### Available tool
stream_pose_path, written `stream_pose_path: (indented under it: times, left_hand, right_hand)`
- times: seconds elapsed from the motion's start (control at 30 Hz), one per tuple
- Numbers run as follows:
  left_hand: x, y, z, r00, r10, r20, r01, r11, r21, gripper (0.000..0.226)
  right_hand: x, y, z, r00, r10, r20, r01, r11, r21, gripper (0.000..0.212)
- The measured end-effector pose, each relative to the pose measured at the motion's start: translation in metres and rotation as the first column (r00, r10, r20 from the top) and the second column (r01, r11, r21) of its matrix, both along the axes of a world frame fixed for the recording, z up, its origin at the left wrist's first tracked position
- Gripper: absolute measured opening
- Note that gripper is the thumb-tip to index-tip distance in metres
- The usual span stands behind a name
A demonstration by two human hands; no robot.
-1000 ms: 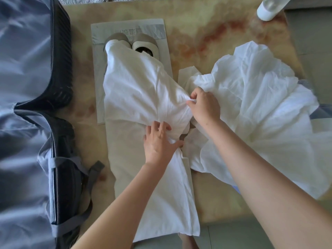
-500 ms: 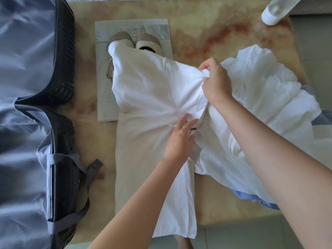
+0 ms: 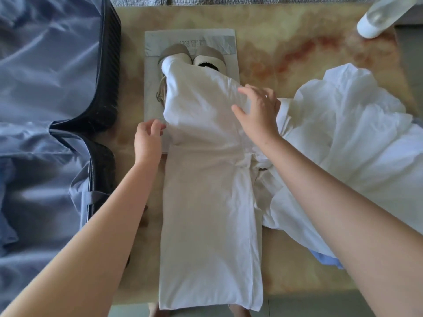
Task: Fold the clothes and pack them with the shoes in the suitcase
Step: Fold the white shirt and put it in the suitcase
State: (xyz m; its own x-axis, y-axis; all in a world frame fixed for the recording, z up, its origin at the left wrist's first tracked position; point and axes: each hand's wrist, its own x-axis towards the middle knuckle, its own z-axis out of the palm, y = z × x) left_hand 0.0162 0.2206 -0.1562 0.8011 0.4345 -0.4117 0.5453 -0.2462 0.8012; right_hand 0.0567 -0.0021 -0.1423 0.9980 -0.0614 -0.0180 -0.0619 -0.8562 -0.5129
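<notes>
White folded garment (image 3: 210, 197) is laid lengthwise on the marble-patterned table (image 3: 286, 42), its far end draped over the beige shoes (image 3: 207, 56) at 12 o'clock. Right hand (image 3: 258, 110) is spread flat on the garment's upper part. Left hand (image 3: 147, 139) is set at its 9 o'clock edge, fingers loosely curled; whether cloth is pinched cannot be told. The hands are kept apart. Crumpled white clothes (image 3: 354, 133) are heaped at 3 o'clock, and the open suitcase (image 3: 109, 65) is at 9 o'clock.

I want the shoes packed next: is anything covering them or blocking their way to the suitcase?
The long white folded garment drapes over the beige shoes, little but their far ends showing. Toward the open dark suitcase, just bare marbled tabletop.
</notes>
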Motion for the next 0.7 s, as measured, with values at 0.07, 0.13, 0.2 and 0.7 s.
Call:
stream_pose_path:
  times: [0.07, 0.13, 0.2, 0.7]
  left_hand:
    - [0.01, 0.001, 0.0, 0.993, -0.102, -0.063, 0.102, 0.995, -0.002, 0.017]
    - [0.013, 0.001, -0.001, 0.983, -0.154, -0.095, 0.152, 0.988, -0.029, 0.017]
    - [0.013, 0.003, -0.004, 0.98, -0.172, -0.105, 0.168, 0.985, -0.046, 0.019]
    - [-0.01, 0.002, -0.005, 0.93, -0.291, -0.227, 0.229, 0.937, -0.263, 0.03]
  right_hand:
    - [0.02, 0.018, 0.005, 1.0, 0.024, -0.014, -0.024, 0.998, 0.052, 0.043]
    - [0.041, 0.04, 0.01, 0.996, 0.071, -0.047, -0.066, 0.991, 0.117, 0.046]
    - [0.061, 0.062, 0.013, 0.986, 0.137, -0.09, -0.125, 0.984, 0.126, 0.048]
    - [0.121, 0.116, 0.05, 0.954, 0.254, -0.158, -0.261, 0.965, -0.026, 0.023]
